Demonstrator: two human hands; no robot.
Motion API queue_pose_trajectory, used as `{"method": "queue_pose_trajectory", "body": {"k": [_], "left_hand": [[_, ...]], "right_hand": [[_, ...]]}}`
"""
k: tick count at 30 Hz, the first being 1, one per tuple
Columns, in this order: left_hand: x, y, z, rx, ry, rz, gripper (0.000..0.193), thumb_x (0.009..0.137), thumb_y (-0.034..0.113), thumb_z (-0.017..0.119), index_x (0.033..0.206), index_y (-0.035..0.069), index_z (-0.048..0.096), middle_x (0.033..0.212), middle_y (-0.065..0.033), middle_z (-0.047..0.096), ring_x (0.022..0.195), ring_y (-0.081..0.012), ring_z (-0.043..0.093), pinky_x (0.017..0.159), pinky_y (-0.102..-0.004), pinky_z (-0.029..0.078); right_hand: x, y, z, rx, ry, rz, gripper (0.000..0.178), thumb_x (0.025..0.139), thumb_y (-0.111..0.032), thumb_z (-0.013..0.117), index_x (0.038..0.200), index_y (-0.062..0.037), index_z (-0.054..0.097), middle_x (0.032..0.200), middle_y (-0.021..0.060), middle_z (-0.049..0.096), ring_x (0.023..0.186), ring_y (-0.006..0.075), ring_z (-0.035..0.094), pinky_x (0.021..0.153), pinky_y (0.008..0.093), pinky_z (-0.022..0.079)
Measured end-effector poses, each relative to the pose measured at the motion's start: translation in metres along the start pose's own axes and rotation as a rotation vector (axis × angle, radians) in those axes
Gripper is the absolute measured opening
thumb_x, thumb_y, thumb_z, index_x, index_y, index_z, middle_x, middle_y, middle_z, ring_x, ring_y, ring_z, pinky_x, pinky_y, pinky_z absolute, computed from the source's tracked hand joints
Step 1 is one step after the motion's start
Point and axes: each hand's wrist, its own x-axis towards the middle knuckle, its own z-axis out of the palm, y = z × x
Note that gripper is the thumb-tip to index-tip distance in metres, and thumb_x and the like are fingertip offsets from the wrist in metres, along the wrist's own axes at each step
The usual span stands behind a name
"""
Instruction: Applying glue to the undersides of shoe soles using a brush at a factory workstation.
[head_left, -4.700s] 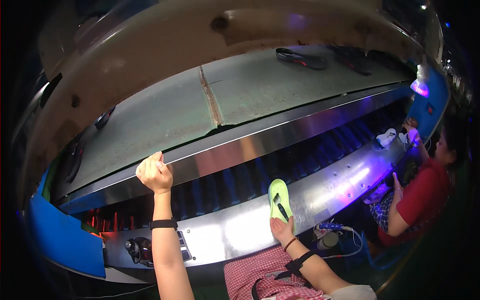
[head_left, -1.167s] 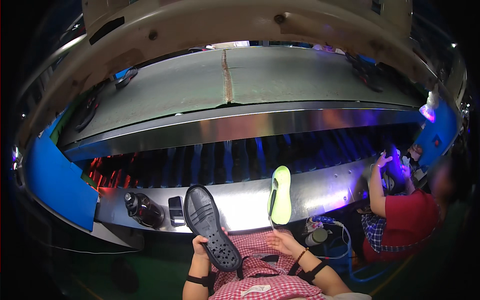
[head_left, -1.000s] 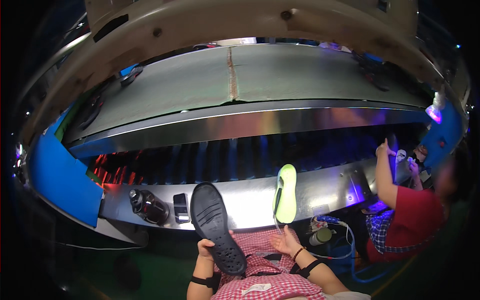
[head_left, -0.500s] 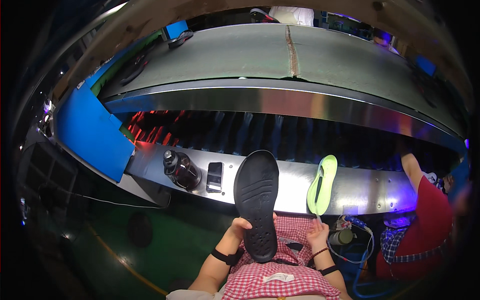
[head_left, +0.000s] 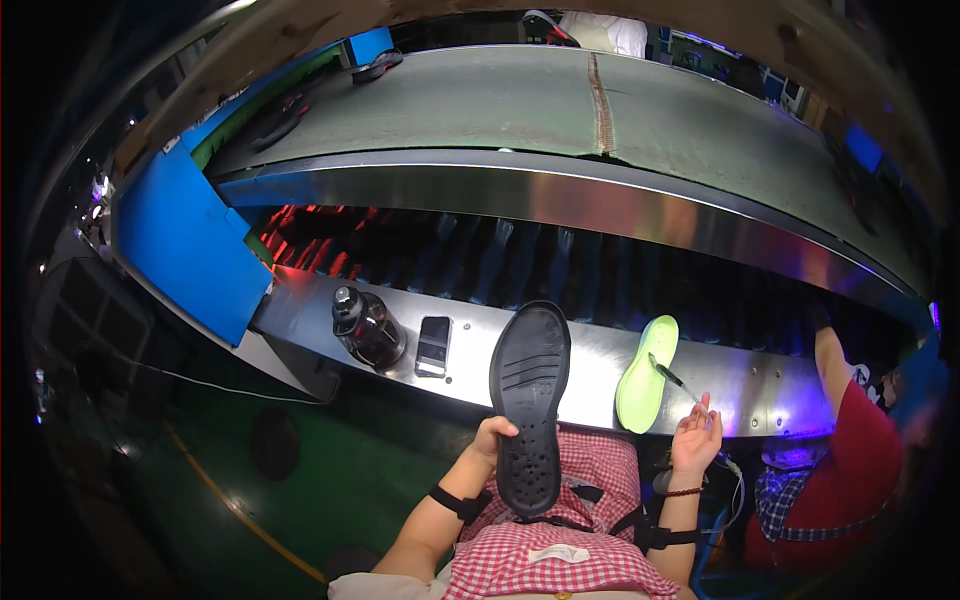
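My left hand (head_left: 492,438) grips the black shoe sole (head_left: 531,365) by its lower left edge. The sole stands upright in front of my lap, its grooved and pitted face toward me, and it hides part of those fingers. My right hand (head_left: 697,440) pinches a slim brush (head_left: 678,381) with a dark end. The brush's tip rests over the upper middle of a yellow-green shoe sole (head_left: 640,395), which lies on the metal ledge (head_left: 590,385); whether the tip touches it I cannot tell.
Left on the ledge are a dark bottle (head_left: 370,332) and a phone (head_left: 433,347). Beyond run dark strips and a wide grey conveyor belt (head_left: 460,105) bearing dark shoe parts. A blue panel (head_left: 183,240) stands at left. A co-worker's red sleeve (head_left: 862,440) is close at right.
My right hand has moved right and up, and the brush now lies across the yellow-green sole from its right side. My left hand still holds the black sole, slightly further right in view.
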Motion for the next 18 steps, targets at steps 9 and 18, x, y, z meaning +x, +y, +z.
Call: {"method": "queue_pose_trajectory", "body": {"k": [9, 18], "left_hand": [[0.073, -0.023, -0.091, 0.228, 0.616, -0.158, 0.03, 0.083, 0.016, 0.055, 0.104, -0.005, 0.057, 0.096, -0.0146, 0.065, 0.084, -0.0258, 0.064, 0.077, -0.0367, 0.054], [0.078, 0.022, -0.158, 1.737, 1.046, 0.432, 0.071, 0.086, 0.029, 0.064, 0.14, -0.005, 0.032, 0.142, -0.0282, 0.036, 0.133, -0.0384, 0.036, 0.11, -0.0422, 0.03]], "right_hand": [[-0.014, 0.023, 0.008, -0.472, -0.177, -0.065, 0.037, 0.097, -0.027, 0.051, 0.127, -0.0057, 0.051, 0.125, 0.0043, 0.054, 0.102, 0.0148, 0.051, 0.084, 0.0275, 0.041], [-0.026, 0.023, 0.013, -0.485, -0.183, -0.02, 0.03, 0.099, -0.026, 0.049, 0.124, -0.008, 0.049, 0.136, 0.0119, 0.048, 0.115, 0.0233, 0.053, 0.091, 0.0341, 0.044]]}}
